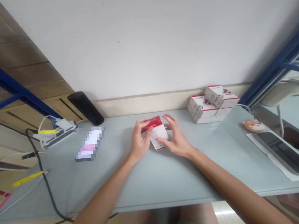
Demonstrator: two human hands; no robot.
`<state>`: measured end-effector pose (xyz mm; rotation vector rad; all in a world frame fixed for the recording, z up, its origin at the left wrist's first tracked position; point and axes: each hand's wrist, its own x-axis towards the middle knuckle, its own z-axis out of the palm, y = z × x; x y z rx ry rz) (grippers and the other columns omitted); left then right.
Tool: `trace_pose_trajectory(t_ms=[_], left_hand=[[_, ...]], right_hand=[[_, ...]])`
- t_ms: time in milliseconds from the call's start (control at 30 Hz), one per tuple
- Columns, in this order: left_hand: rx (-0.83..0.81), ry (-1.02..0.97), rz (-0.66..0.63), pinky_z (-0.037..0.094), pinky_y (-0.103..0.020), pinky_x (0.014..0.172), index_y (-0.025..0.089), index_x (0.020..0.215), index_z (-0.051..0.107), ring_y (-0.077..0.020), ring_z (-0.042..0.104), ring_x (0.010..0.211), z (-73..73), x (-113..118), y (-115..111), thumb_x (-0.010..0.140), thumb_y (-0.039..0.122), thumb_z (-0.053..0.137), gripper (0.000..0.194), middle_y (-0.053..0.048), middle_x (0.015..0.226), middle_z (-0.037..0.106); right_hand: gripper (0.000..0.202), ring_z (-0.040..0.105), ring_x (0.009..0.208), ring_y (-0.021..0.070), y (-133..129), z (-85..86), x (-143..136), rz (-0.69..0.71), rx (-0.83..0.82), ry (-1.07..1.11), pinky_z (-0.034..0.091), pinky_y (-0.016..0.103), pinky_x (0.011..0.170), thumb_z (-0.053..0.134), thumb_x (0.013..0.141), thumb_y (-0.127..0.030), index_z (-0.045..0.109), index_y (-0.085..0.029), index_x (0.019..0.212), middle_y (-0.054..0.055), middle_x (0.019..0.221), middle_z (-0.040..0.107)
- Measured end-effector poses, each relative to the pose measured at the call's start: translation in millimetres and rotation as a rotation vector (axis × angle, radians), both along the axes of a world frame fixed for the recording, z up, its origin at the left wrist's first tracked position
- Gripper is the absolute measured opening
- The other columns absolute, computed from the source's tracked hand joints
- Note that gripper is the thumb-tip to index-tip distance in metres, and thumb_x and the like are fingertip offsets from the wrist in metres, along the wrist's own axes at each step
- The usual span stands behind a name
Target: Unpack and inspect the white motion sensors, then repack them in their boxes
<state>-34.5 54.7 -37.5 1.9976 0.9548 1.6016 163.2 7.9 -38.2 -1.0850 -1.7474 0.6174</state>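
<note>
A small red-and-white cardboard box (159, 133) is held tilted above the middle of the grey-blue desk (145, 188). My left hand (140, 138) grips its left side near the red top, thumb on the front face. On the right, my right hand (176, 136) has its thumb against the lower front of the box, while its index finger is raised off the top corner. The fingers behind the box are partly hidden. Several similar white boxes with red edges (207, 113) are stacked against the wall at the back right.
Left of my hands lies a blurred-out phone (91, 143); behind it stands a black cylinder (86, 108). A power strip (60, 134) and a black cable (43, 172) occupy the left end. At right are an orange animal-face item (254, 125) and a dark-screened tablet-like device (284, 153).
</note>
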Motion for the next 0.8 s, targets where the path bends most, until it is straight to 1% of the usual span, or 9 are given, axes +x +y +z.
trace_pose_trajectory(t_ms=[67, 167, 267, 367, 467, 567, 633, 700, 800], left_hand=[[-0.086, -0.076, 0.069, 0.061, -0.033, 0.082, 0.022, 0.112, 0.058, -0.0193, 0.073, 0.099, -2.9, 2, 4, 0.107, 0.051, 0.052, 0.029, -0.009, 0.113, 0.072], [-0.137, -0.061, 0.100, 0.061, -0.030, 0.078, 0.022, 0.109, 0.058, -0.0175, 0.073, 0.088, -5.8, 1, 10, 0.108, 0.049, 0.050, 0.028, -0.007, 0.101, 0.074], [-0.167, -0.016, 0.130, 0.061, -0.035, 0.089, 0.022, 0.117, 0.059, -0.0203, 0.073, 0.104, -9.2, -3, 14, 0.108, 0.047, 0.050, 0.028, -0.010, 0.115, 0.072], [-0.170, 0.044, 0.170, 0.057, -0.042, 0.102, 0.025, 0.133, 0.054, -0.0235, 0.067, 0.123, -15.6, -7, 17, 0.107, 0.042, 0.053, 0.031, -0.013, 0.135, 0.064], [-0.148, 0.123, 0.153, 0.052, -0.046, 0.109, 0.025, 0.138, 0.052, -0.0249, 0.061, 0.132, -23.1, -7, 18, 0.106, 0.035, 0.053, 0.033, -0.014, 0.139, 0.060], [-0.115, 0.183, 0.120, 0.049, -0.047, 0.113, 0.024, 0.134, 0.054, -0.0243, 0.059, 0.135, -25.2, -4, 16, 0.108, 0.032, 0.047, 0.029, -0.013, 0.135, 0.061], [-0.098, 0.222, 0.095, 0.047, -0.048, 0.116, 0.024, 0.132, 0.056, -0.0243, 0.058, 0.135, -20.4, -3, 11, 0.108, 0.033, 0.045, 0.028, -0.013, 0.136, 0.061], [-0.080, 0.280, 0.048, 0.045, -0.049, 0.118, 0.024, 0.131, 0.059, -0.0256, 0.058, 0.135, -10.7, -6, 7, 0.107, 0.034, 0.049, 0.028, -0.012, 0.136, 0.063], [-0.070, 0.432, -0.085, 0.042, -0.052, 0.120, 0.026, 0.134, 0.062, -0.0284, 0.057, 0.137, 6.4, -18, 5, 0.104, 0.038, 0.056, 0.033, -0.012, 0.140, 0.063]], right_hand=[[0.099, 0.073, 0.106, 0.0266, 1, -3.5, -1, 0.092, -0.172, 0.000, 0.062, 0.046, 0.090, 0.077, 0.090, -0.047, 0.018, -0.031, 0.169, 0.019, 0.159, 0.049], [0.092, 0.074, 0.098, 0.0253, 2, -5.2, -3, 0.127, -0.252, 0.004, 0.062, 0.043, 0.085, 0.074, 0.092, -0.045, 0.024, -0.031, 0.168, 0.012, 0.138, 0.069], [0.083, 0.072, 0.107, 0.0317, 5, -3.9, -4, -0.114, -0.144, -0.104, 0.059, 0.049, 0.091, 0.076, 0.088, -0.043, 0.038, -0.030, 0.161, 0.012, 0.135, 0.071], [0.073, 0.068, 0.113, 0.0371, 9, -4.7, -1, -0.386, 0.012, -0.213, 0.057, 0.055, 0.094, 0.076, 0.086, -0.036, 0.048, -0.026, 0.153, 0.014, 0.131, 0.072], [0.055, 0.064, 0.114, 0.0368, 9, -9.6, 1, -0.464, 0.162, -0.338, 0.055, 0.056, 0.097, 0.073, 0.086, -0.022, 0.059, -0.027, 0.139, 0.013, 0.127, 0.074], [0.054, 0.060, 0.126, 0.0365, 4, -16.3, -5, -0.291, 0.223, -0.506, 0.052, 0.056, 0.106, 0.071, 0.087, -0.013, 0.062, -0.031, 0.137, 0.010, 0.142, 0.068], [0.054, 0.053, 0.140, 0.0375, 0, -20.0, -13, -0.137, 0.206, -0.544, 0.049, 0.058, 0.113, 0.075, 0.089, -0.019, 0.061, -0.031, 0.140, 0.011, 0.151, 0.062], [0.055, 0.049, 0.147, 0.0362, -2, -21.9, -21, -0.010, 0.161, -0.489, 0.049, 0.057, 0.116, 0.073, 0.093, -0.028, 0.057, -0.029, 0.146, 0.013, 0.159, 0.053], [0.049, 0.055, 0.144, 0.0301, -2, -18.9, -23, 0.096, 0.131, -0.359, 0.054, 0.051, 0.113, 0.058, 0.100, -0.024, 0.054, -0.029, 0.149, 0.013, 0.167, 0.042]])
